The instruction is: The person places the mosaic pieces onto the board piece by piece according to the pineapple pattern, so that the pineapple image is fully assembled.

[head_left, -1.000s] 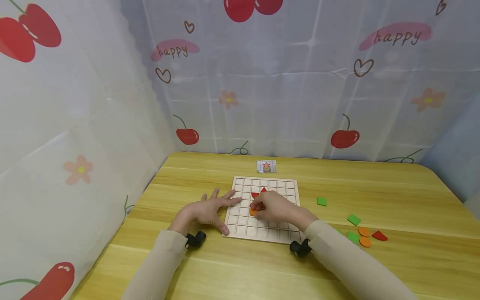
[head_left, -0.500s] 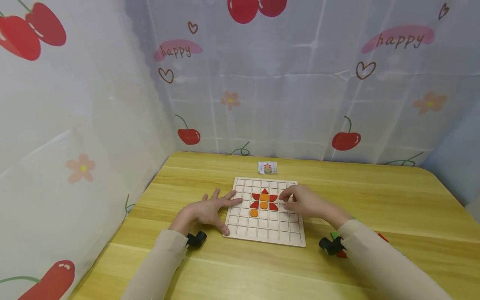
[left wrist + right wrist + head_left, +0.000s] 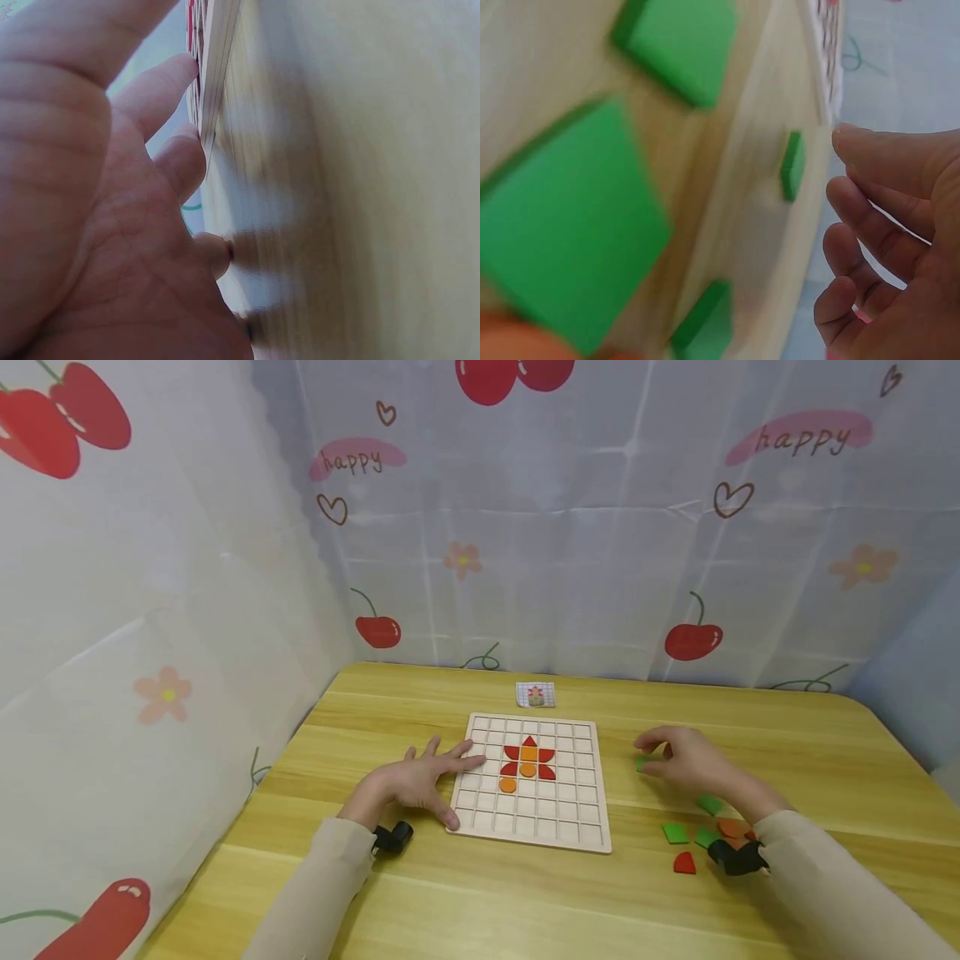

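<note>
In the head view, a gridded board point(image 3: 588, 835) is seen at the centre of the frame, laid flat on a wooden table point(image 3: 465, 910). Its left side is touched by the left hand point(image 3: 408, 783), whose fingers are spread, with nothing grasped. On the board, a red triangle point(image 3: 529, 742) is set above an orange square point(image 3: 528, 754); four red curved pieces point(image 3: 547, 755) and two orange discs point(image 3: 507, 785) are arranged around and below. Right of centre, the right hand point(image 3: 690, 762) is held, loosely bent, over a green square point(image 3: 642, 765); in the right wrist view nothing is gripped, and that square is shown apart from the fingertips. Towards the lower right, green tiles point(image 3: 675, 833), a red wedge point(image 3: 684, 863) and orange pieces point(image 3: 729, 827) are scattered. Above the board, a printed card point(image 3: 535, 695) is laid.
</note>
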Available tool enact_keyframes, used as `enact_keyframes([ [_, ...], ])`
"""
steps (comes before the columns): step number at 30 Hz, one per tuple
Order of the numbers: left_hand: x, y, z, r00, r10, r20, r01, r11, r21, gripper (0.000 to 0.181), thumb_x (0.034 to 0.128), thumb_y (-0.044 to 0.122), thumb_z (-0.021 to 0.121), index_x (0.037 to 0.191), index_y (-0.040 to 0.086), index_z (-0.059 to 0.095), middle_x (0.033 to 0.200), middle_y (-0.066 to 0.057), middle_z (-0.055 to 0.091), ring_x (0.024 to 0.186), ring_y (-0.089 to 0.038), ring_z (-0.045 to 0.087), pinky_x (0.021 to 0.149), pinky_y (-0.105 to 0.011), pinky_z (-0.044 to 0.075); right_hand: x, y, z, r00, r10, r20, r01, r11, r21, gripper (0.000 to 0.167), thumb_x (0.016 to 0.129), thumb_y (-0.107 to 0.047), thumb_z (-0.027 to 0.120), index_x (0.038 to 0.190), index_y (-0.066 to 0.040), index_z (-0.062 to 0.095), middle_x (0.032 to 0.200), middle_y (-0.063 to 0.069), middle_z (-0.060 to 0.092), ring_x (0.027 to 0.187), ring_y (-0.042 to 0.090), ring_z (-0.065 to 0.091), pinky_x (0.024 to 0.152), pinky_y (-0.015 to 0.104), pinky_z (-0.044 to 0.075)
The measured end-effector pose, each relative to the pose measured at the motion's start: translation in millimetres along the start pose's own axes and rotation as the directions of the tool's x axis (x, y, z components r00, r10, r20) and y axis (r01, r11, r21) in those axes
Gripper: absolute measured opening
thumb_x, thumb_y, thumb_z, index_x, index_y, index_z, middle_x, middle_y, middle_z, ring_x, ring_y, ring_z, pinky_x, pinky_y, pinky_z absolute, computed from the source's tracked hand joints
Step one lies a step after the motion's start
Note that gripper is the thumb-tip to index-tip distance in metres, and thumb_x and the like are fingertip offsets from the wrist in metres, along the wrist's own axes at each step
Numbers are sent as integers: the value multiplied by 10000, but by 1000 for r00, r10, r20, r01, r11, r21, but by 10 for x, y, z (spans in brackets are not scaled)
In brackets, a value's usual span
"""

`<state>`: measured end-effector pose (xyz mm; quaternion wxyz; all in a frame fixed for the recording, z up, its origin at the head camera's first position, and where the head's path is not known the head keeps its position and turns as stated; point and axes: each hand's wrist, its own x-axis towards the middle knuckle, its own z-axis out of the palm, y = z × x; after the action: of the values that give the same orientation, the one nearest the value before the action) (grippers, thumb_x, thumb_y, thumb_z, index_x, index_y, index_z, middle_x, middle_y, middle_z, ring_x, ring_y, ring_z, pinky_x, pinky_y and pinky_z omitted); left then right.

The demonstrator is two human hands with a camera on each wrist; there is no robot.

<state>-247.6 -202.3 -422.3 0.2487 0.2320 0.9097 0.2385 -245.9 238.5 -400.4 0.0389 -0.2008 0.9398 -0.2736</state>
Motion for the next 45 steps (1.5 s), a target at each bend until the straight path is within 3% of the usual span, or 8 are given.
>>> enact_keyframes([
  [12,-11,6,3,1000,0,3,0,1000,14,1042,722,453,901,1590,472,324,1742,162,28,1595,-371,-175,1238,-669,-120,-41,235,33,995,94,38,-93,996,-11,348,906,-137,781,1211,8,699,1135,163,717,924,241,645,796,397,556],
  [24,-7,9,-11,1000,-9,-3,9,1000,6,1040,709,448,906,1584,469,344,1738,179,45,1596,-358,-179,1237,-660,-134,27,248,71,997,63,34,-62,997,-42,316,901,-116,768,1193,-11,707,1088,116,728,923,219,656,802,402,559],
  [35,-2,-6,-14,1000,6,0,-6,1000,-6,1045,713,447,903,1591,458,336,1743,161,35,1595,-362,-181,1230,-671,-139,115,17,53,999,-11,42,14,998,-64,322,925,-121,734,1229,-20,713,1080,77,723,911,167,630,794,374,543],
  [45,-15,13,-13,1000,6,-4,-6,1000,-5,1032,715,438,904,1588,442,354,1745,143,50,1593,-371,-184,1231,-667,-141,253,-342,192,996,-48,73,48,999,-4,295,929,-111,740,1216,-45,726,1063,53,707,908,166,585,783,336,506],
])
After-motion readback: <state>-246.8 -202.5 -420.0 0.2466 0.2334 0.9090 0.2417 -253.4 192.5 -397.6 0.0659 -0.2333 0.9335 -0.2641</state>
